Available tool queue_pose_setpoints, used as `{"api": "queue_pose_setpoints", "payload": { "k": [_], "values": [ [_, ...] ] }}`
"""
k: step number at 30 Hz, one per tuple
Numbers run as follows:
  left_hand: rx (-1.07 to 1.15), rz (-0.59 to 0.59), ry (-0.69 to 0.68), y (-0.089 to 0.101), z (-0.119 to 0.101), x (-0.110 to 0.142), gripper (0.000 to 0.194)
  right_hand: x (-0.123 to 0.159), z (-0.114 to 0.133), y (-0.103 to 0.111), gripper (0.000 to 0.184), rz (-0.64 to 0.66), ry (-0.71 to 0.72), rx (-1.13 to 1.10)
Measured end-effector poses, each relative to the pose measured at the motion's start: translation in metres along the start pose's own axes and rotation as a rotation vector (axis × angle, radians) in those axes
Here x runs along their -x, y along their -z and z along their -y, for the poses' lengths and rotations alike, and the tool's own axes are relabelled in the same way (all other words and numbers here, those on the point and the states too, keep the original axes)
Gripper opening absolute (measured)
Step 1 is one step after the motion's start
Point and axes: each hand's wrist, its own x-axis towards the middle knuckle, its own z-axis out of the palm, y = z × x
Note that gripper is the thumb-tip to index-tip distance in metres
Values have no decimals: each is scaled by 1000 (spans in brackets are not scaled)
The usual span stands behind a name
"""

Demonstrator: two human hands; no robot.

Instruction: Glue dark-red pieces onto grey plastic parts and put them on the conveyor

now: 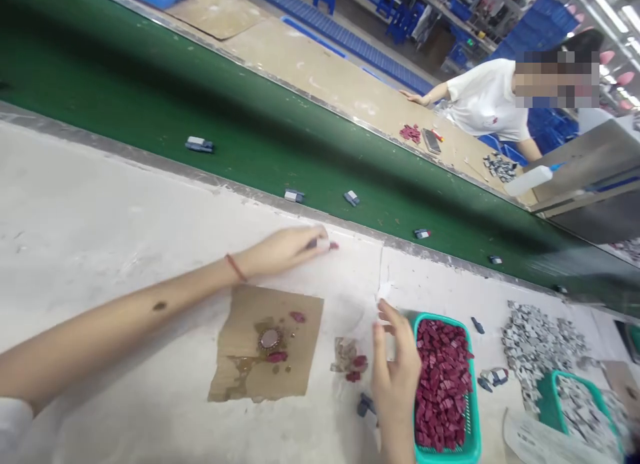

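Note:
My left hand (287,249) reaches toward the belt's near edge, pinching a small white-and-dark plastic part (323,243) with a dark red tip. Its outline is blurred. My right hand (397,364) hovers just left of a green basket (473,417) of dark red plastic pieces (444,377), its fingers apart and holding nothing. Beside its wrist lies a dark blue-grey piece (367,405), partly hidden. Between my hands, a cardboard sheet (305,357) carries a round cap-like disc (270,339), wet stains and dark red pieces. A small stained patch (345,354) with red pieces is nearby.
Beyond the white table (100,224) runs a green conveyor belt (240,157) bearing several small parts (351,198). Grey-white pieces (535,337) are heaped at right, near another green basket (560,401). Across the belt, a person in a white shirt (483,91) is at a bench beside a metal machine (595,184).

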Motion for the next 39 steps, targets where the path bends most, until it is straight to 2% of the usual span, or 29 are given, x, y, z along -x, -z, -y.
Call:
{"api": "queue_pose_setpoints", "payload": {
  "k": [3,5,7,10,13,18,20,22,26,28,30,32,35,36,39],
  "values": [
    [-227,-164,-44,0,28,-61,34,8,-38,47,28,-149,-147,190],
    [-273,-207,-43,-4,41,-93,35,13,-60,70,29,-132,-162,295],
    [-296,-238,-40,-10,45,-116,35,15,-73,82,28,-62,-127,367],
    [-380,-231,-111,-21,39,-138,41,14,-75,80,25,35,-62,448],
    [-469,-142,-227,-36,25,-157,44,10,-71,70,27,79,2,551],
    [-517,-61,-282,-54,9,-184,31,8,-71,65,30,61,54,667],
    [-522,-55,-311,-54,4,-184,30,8,-72,67,27,61,49,674],
    [-514,-52,-355,-52,-1,-173,32,7,-73,68,26,54,21,679],
    [-484,40,-502,-51,-6,-125,29,6,-74,66,32,17,-7,726],
    [-474,117,-572,-50,-4,-99,25,5,-74,65,37,23,-5,765],
    [-451,145,-601,-46,2,-81,26,3,-73,65,41,34,-5,805],
    [-410,66,-535,-36,12,-73,29,0,-74,66,42,35,12,821],
    [-343,-156,-290,-19,29,-76,33,-4,-77,68,38,5,66,780],
    [-321,-199,-216,-14,34,-79,34,-5,-79,69,36,-14,79,738],
    [-255,-203,-110,-9,45,-88,31,-5,-81,71,32,-74,11,515]
  ]
}}
